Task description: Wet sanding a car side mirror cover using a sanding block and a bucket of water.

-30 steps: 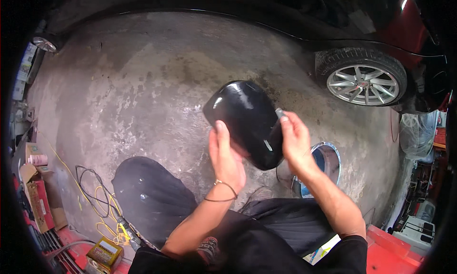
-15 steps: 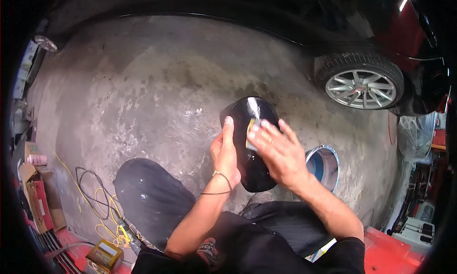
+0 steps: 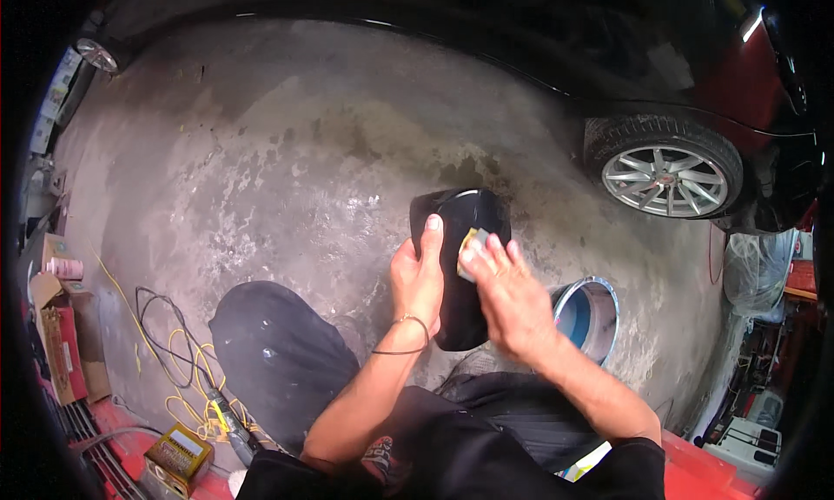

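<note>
Where the right hand [image 3: 519, 311] overlaps, the pad [image 3: 469, 250] is hidden.

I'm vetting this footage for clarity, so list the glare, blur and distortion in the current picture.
Head view: fisheye distortion bows the lower edge of the dark car, and the corners go black; a streak glares off the car's side, and a glint tops the black shell; the right hand looks slightly soft, the silver wheel sharper.

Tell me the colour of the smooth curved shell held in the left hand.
The smooth curved shell is glossy black, best seen in the head view.
</note>
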Motion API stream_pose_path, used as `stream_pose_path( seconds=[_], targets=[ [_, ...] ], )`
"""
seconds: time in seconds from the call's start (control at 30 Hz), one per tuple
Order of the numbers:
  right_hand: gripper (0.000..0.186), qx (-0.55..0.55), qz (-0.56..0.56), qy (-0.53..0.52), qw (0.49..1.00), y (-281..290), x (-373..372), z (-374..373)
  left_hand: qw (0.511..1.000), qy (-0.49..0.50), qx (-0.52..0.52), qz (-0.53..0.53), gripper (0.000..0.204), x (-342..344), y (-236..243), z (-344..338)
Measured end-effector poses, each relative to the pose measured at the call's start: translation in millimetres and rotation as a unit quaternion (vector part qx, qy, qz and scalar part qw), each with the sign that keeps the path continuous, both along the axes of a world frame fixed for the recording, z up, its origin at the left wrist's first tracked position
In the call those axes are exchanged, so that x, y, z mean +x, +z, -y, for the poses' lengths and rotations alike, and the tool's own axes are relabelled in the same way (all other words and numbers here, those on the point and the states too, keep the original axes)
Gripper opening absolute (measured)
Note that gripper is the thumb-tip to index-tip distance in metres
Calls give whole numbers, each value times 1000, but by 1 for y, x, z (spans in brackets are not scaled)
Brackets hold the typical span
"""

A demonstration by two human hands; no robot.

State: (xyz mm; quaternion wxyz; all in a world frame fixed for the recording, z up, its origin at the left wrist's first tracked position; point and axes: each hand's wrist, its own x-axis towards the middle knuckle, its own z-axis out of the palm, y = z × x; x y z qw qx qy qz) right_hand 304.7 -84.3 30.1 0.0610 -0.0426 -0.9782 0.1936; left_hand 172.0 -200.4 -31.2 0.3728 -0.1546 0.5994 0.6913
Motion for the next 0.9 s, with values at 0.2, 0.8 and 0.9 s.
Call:
stream_pose_path(
  seconds=[0.2, 0.8, 0.9],
  targets=[
    [68, -8, -7, -59, 998, 0, -27, -10, 996, 34, -32, -72, 61, 26, -10, -4],
    [73, 2, -37, -32, 999, -9, -29, -14, 986, -53, -36, -155, 55, 18, 5, 3],
    [74, -13, -13, 22, 1000, -18, -2, 8, 992, 2, -22, -125, 56, 11, 3, -5]
  ],
)
